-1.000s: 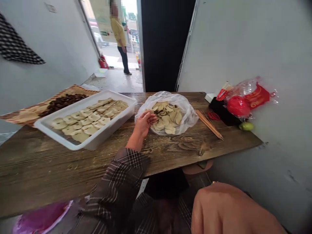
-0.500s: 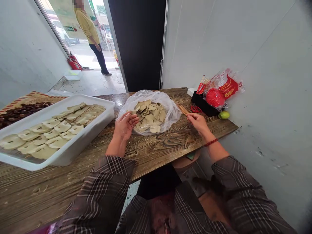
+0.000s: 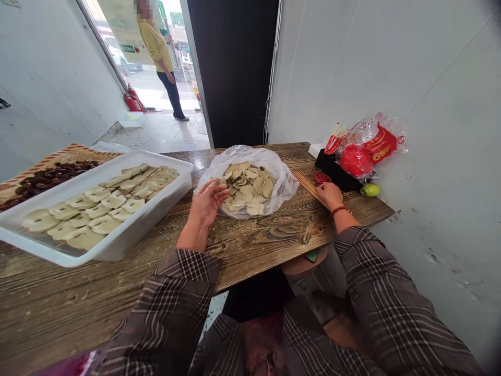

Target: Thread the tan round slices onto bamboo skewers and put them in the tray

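Note:
A clear plastic bag (image 3: 287,190) lies open on the wooden table, with a heap of thin beige slices (image 3: 246,189) inside. My left hand (image 3: 207,203) is at the bag's left edge, fingers curled, pinching a beige slice (image 3: 222,181) at the fingertips. To the right of the bag, my right hand (image 3: 331,196) closes over the near end of a bundle of thin wooden skewers (image 3: 307,183) lying on the table; its fingertips are partly hidden. On the left, a white plastic tub (image 3: 156,211) holds rows of flat beige slices on skewers (image 3: 104,209).
Dark reddish-brown food (image 3: 55,177) lies behind the tub. Red-handled scissors (image 3: 322,178), a black holder (image 3: 338,172), red packaging (image 3: 356,161) and a green fruit (image 3: 370,189) sit at the table's right end by the wall. A person (image 3: 156,47) in yellow stands at the doorway.
My right hand has moved down onto the skewer bundle, its wrist bending inward. My left hand stays beside the bag. The whole view has shifted slightly.

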`<state>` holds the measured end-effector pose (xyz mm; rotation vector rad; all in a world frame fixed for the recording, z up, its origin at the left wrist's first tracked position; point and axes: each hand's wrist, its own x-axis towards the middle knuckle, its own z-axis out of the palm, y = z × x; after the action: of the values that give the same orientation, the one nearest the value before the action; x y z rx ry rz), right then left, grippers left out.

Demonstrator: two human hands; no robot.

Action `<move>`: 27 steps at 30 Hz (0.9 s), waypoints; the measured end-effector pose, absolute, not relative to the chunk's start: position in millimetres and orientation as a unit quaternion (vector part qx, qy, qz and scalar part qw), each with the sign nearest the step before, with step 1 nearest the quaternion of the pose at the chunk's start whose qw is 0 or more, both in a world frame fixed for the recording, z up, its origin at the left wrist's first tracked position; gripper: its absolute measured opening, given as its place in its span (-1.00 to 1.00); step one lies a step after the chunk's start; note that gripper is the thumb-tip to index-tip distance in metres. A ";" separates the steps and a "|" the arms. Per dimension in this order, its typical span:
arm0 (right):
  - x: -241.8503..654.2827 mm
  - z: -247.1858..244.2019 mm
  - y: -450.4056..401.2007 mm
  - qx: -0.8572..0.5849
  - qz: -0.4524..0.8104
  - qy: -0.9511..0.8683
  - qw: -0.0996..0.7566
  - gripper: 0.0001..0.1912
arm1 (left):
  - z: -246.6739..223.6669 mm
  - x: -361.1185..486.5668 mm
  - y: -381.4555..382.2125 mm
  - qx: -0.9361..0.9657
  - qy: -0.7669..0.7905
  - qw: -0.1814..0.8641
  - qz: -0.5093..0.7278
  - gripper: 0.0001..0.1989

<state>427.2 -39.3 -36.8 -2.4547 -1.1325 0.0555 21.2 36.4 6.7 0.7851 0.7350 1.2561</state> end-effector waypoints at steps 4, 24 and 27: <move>431.0 -41.2 -39.5 -0.883 0.009 -0.404 0.240 -0.74 | 6.7 20.7 36.6 0.347 0.327 0.680 0.557 -0.83; 278.2 30.7 0.9 -0.483 0.237 -0.458 0.707 -0.78 | 6.2 21.0 30.9 0.352 0.341 0.670 0.557 -0.81; 257.0 19.3 16.3 -0.490 0.275 -0.447 0.696 -0.85 | 5.5 21.9 30.9 0.366 0.350 0.656 0.559 -0.77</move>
<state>257.0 16.3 19.3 -1.0937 -0.9968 0.6127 21.9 30.9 5.5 0.8301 0.7930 1.2677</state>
